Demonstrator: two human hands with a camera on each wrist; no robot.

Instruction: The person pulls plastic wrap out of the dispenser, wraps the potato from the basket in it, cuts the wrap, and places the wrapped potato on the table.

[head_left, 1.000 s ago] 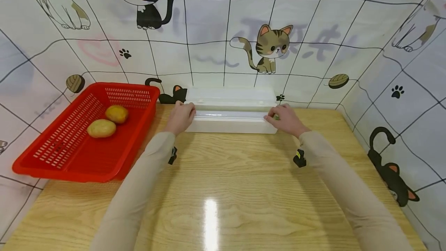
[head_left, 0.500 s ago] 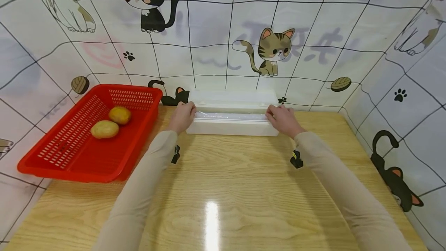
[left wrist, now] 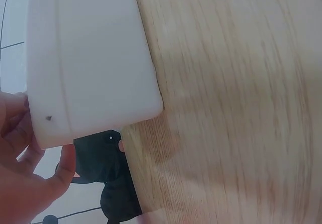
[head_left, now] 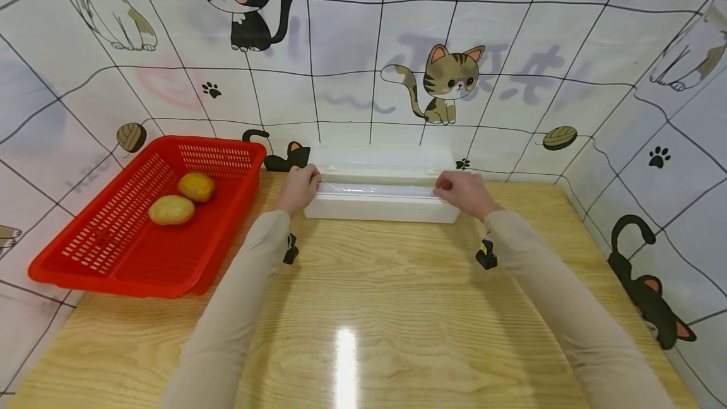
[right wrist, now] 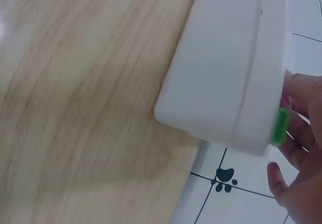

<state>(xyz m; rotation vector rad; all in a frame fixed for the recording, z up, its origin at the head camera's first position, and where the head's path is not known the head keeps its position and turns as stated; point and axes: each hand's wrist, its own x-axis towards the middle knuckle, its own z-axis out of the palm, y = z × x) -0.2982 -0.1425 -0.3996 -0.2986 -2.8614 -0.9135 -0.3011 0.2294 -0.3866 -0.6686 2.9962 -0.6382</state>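
Observation:
A long white cling film dispenser lies at the back of the table, its lid raised. Clear cling film stretches along its opening, creased near the left end. At that left end my left hand pinches the film's edge; the pinch itself is hard to make out. My right hand pinches the film at the other end, thumb and fingers close together. In the right wrist view a small green piece juts from the dispenser's end, beside my right hand's fingers.
To the left stands a red plastic basket with two potatoes in it. A wall covering with cat drawings rises right behind the dispenser and along both sides. The wooden table stretches in front.
Both hands stay at the dispenser's ends, and the right one has shifted slightly. The film shows more creases at the left. The green piece by the right hand is now hidden in the head view.

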